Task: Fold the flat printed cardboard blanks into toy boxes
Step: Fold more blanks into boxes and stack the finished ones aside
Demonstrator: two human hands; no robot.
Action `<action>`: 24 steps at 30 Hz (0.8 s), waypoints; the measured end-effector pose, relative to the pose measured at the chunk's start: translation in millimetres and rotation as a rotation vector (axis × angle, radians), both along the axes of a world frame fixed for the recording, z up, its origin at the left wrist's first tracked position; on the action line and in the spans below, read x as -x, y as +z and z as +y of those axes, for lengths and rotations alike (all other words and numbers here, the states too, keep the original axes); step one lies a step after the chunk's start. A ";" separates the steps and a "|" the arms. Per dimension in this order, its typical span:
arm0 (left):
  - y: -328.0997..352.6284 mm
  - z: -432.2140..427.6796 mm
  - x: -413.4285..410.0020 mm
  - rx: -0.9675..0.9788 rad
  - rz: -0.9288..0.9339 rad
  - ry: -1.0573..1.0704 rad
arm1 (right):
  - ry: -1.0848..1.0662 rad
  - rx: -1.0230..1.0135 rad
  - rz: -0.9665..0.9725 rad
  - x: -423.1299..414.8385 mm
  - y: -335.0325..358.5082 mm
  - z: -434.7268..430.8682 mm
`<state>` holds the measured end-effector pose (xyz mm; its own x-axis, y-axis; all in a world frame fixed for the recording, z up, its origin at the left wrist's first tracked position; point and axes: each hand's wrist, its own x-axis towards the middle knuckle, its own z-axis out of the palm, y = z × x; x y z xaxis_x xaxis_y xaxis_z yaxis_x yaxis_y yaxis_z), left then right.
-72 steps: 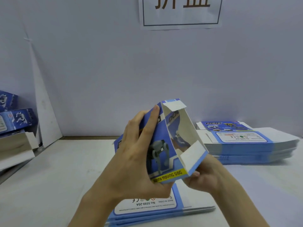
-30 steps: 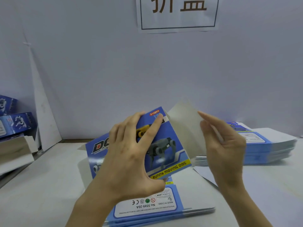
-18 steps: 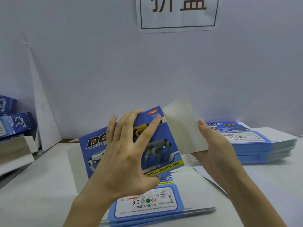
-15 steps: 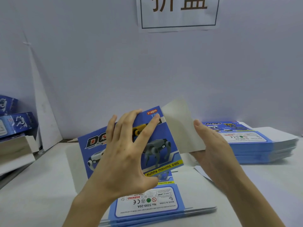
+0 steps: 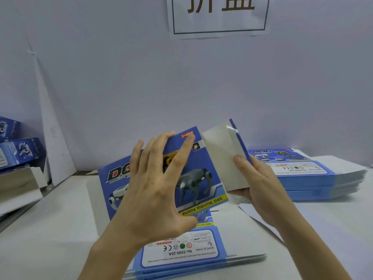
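While the left hand (image 5: pixel 153 199) spans the printed front of the blank (image 5: pixel 201 178) at frame centre, fingers spread and thumb hooked under its lower edge, the right hand (image 5: pixel 260 184) pinches the grey side panel (image 5: pixel 220 158). That panel has swung further round than half a second ago, and its blue edge now shows, so the blank seems to be opening into a tube. Folded boxes (image 5: pixel 20 152) sit at the left edge of the frame, their contents hidden.

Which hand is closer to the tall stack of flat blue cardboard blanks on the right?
Right. The right hand is just left of the blue cardboard stack; the left hand is farther left, on the held blank.
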<state>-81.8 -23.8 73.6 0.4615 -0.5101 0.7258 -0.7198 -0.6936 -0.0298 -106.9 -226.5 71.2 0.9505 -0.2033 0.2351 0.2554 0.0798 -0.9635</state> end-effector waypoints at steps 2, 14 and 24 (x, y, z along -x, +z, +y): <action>0.4 0.8 -0.7 0.001 0.023 -0.006 | -0.013 0.049 -0.023 0.6 0.8 -3.8; 0.2 -4.2 1.6 0.061 0.039 -0.006 | -0.068 0.184 -0.379 6.1 2.7 16.2; -2.4 -7.6 2.5 0.072 0.008 0.029 | 0.031 0.219 -0.345 12.2 1.3 31.7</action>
<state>-84.3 -31.4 71.2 0.4814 -0.4433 0.7561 -0.6994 -0.7142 0.0265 -119.2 -194.8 72.5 0.8129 -0.0854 0.5761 0.5677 -0.1047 -0.8165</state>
